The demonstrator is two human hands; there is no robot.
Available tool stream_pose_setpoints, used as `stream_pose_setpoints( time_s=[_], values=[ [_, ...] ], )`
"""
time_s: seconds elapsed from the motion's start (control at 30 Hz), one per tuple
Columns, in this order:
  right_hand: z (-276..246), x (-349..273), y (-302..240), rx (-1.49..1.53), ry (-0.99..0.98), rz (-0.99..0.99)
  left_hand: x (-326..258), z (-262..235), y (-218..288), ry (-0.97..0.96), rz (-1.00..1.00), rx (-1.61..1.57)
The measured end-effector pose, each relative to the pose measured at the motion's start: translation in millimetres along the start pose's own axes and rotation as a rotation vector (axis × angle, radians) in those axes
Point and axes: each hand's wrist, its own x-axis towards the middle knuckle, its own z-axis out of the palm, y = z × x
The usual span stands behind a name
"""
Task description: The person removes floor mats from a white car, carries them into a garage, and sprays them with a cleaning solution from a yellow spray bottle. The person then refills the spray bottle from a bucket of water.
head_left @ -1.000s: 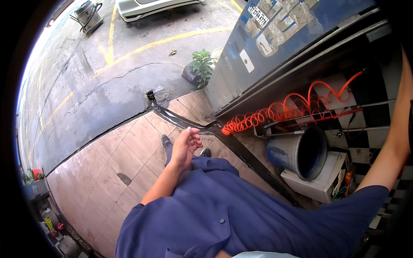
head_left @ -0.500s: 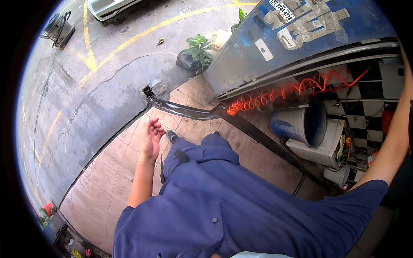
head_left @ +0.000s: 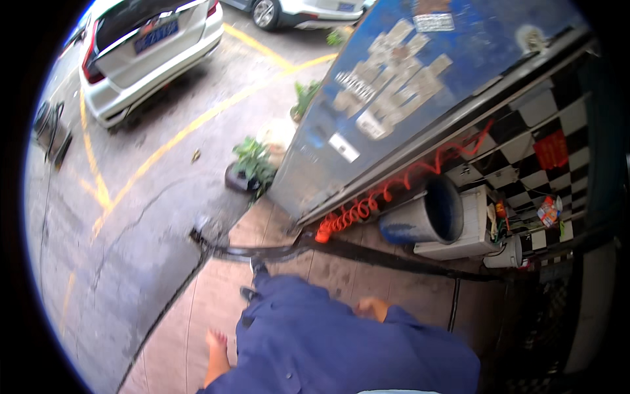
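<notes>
A bucket (head_left: 405,222) lay lengthwise left to right beside a white box (head_left: 476,226), mouth facing right.
Well left of the bucket, the left hand (head_left: 216,339) pointed forward; nearer it, the right hand (head_left: 372,308) turned inward. Blurred; I could not tell whether their fingers met.

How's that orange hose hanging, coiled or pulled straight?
Coiled: the orange hose shows loops bunched closely at the picture's lower left, spreading wider toward the upper right.
</notes>
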Motion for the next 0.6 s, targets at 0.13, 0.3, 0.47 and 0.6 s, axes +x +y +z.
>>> stream_pose_setpoints(
  time_s=[0.13,0.3,0.47,0.6],
  values=[
    [85.7,31.4,-15.3,0.078,0.322,-0.108,-25.9,-28.1,45.5,0.361,-0.008,0.301],
    [-20.7,94.1,-63.7,0.765,0.417,-0.168,-4.9,20.4,114.8,0.315,0.113,0.367],
    [-176.5,62.0,-242.6,0.566,0.898,-0.501,24.0,94.3,217.3,0.130,0.501,0.345],
    [-216.1,29.7,-318.7,0.650,1.005,-0.720,0.3,194.4,280.0,-0.211,0.755,0.410]
  ],
)
